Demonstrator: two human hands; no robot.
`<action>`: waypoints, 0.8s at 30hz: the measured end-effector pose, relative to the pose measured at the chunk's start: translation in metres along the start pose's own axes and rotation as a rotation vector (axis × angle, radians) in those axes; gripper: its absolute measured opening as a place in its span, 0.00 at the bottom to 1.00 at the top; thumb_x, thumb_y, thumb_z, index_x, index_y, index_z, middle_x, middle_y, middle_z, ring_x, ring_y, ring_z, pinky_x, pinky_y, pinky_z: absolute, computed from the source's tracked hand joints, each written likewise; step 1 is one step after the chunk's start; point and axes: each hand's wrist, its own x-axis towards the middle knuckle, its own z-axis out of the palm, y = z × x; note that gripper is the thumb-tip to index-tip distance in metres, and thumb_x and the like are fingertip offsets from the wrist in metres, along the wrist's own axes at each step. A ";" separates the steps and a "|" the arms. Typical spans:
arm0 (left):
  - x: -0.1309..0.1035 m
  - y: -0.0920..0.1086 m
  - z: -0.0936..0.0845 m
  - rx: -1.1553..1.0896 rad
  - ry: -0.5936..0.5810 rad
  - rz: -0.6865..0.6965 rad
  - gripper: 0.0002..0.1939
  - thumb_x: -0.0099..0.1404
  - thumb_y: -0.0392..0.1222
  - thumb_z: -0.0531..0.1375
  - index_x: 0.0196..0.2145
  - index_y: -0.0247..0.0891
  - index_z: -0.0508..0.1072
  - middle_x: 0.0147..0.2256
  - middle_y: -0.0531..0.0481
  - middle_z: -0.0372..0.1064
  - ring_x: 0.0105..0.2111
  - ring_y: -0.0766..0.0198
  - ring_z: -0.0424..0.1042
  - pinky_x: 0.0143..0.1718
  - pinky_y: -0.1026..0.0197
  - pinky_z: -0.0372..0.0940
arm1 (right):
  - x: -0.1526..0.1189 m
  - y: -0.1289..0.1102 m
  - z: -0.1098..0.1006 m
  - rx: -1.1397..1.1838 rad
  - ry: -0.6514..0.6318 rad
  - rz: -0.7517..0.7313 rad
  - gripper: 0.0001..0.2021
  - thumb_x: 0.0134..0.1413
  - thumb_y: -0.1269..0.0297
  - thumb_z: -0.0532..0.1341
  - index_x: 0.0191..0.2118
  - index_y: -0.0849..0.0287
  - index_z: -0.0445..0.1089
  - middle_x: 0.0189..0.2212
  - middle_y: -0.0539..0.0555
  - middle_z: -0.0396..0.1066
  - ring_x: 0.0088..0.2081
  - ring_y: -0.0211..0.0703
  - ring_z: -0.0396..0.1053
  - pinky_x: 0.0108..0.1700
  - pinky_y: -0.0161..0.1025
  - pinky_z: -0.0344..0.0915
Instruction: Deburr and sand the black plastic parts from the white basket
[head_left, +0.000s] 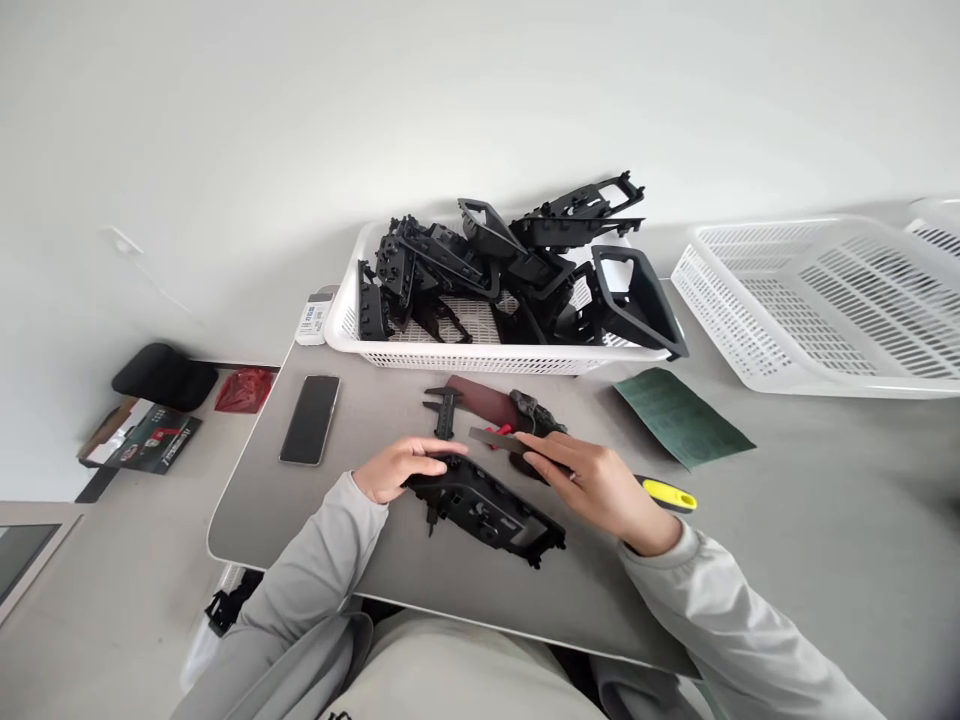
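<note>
I have the left hand [397,468] gripping a long black plastic frame [480,512], which extends out to that hand's right; the right hand [596,488] pinches a flat grey metal blade [491,438], its tip near the left fingers. I judge this as tool work on the frame; the next move seems to call for a steady left grip.

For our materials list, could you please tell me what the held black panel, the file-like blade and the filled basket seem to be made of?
Held black panel: probably matte moulded plastic, given its integral clips. File-like blade: likely metal, dull grey, thin and straight. Filled basket: apparently smooth white plastic, judging by slotted walls.
</note>
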 end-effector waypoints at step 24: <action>-0.043 0.022 0.075 0.084 0.089 0.051 0.19 0.41 0.27 0.60 0.33 0.33 0.80 0.26 0.50 0.75 0.26 0.64 0.71 0.30 0.62 0.63 | 0.004 -0.089 -0.085 -0.479 -0.132 -0.318 0.18 0.65 0.61 0.49 0.45 0.54 0.76 0.24 0.52 0.73 0.22 0.38 0.65 0.23 0.39 0.50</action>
